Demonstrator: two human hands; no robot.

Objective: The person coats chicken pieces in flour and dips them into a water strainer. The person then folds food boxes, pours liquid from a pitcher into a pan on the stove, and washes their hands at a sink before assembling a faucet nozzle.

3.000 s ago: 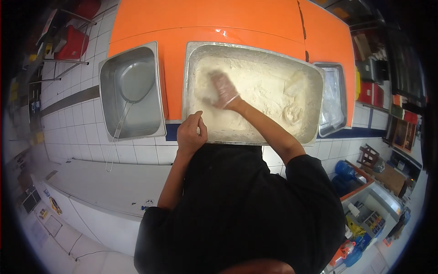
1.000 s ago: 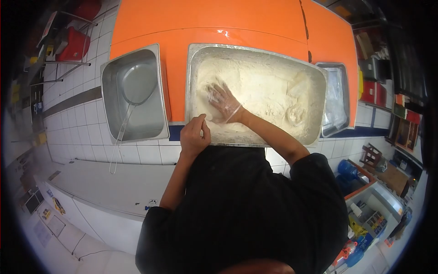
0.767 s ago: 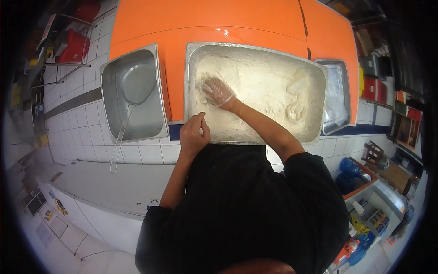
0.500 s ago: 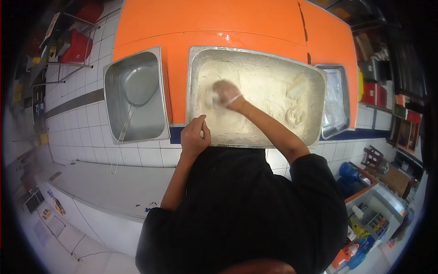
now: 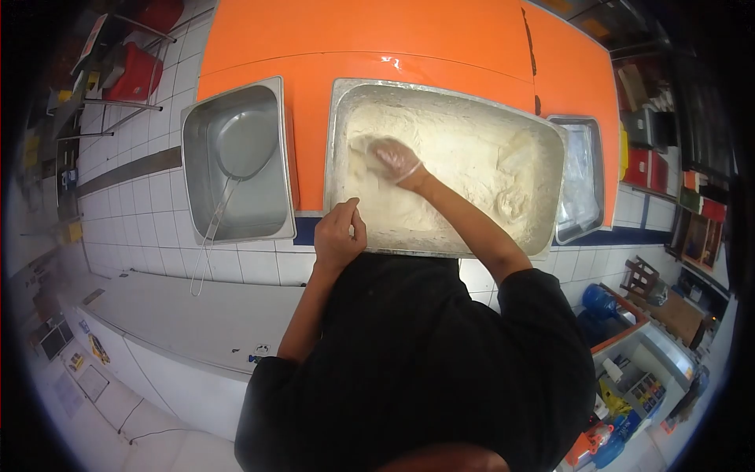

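Tabletop (image 5: 370, 31) — curled gloved fingers (image 5: 385, 151) in flour (image 5: 456, 149)

The large tray (image 5: 553, 169) is dull metal, filmed with powder (image 5: 452, 145), matt and rough, lumpier at right. The far tabletop (image 5: 425, 35) looks smooth and glossy. At left, the deep pan (image 5: 267, 206) is smooth metal, its strainer (image 5: 246, 145) metal too. The glove (image 5: 401, 158) is thin, see-through plastic; the near shirt (image 5: 425, 354), matt cloth.

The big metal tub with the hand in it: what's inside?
Pale powder, powdery lumps toward the right side, and the gloved right hand toward the left. What lies under the powder or hand is covered.
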